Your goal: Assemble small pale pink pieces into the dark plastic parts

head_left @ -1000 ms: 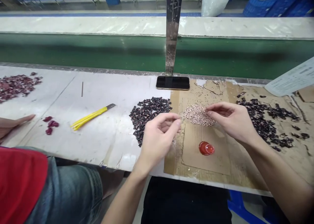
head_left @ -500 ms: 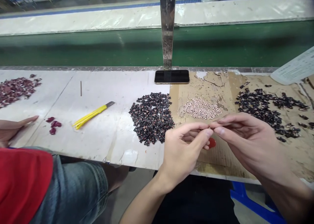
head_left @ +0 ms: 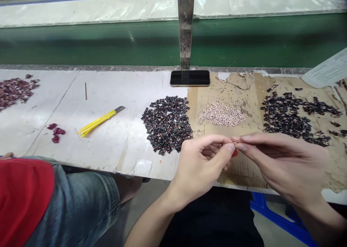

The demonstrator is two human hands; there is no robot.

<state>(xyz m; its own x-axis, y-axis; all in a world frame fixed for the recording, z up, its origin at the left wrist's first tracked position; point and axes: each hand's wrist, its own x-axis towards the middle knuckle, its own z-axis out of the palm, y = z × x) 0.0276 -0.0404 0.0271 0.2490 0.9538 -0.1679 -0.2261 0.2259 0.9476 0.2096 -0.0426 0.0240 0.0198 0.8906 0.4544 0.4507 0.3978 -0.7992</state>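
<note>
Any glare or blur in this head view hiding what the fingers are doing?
Head view: the left hand and right hand look fairly sharp, but whatever they pinch is too small to make out; glare streaks the steel post and far bench, away from them.

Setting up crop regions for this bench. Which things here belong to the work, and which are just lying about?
Likely part of the work:
left hand, right hand, both pinching a tiny pale bit
heap of dark pieces
heap of pale bits
dark pieces on the cardboard

Likely just lying about:
yellow utility knife
phone
printed sheet
thin brown stick
</note>
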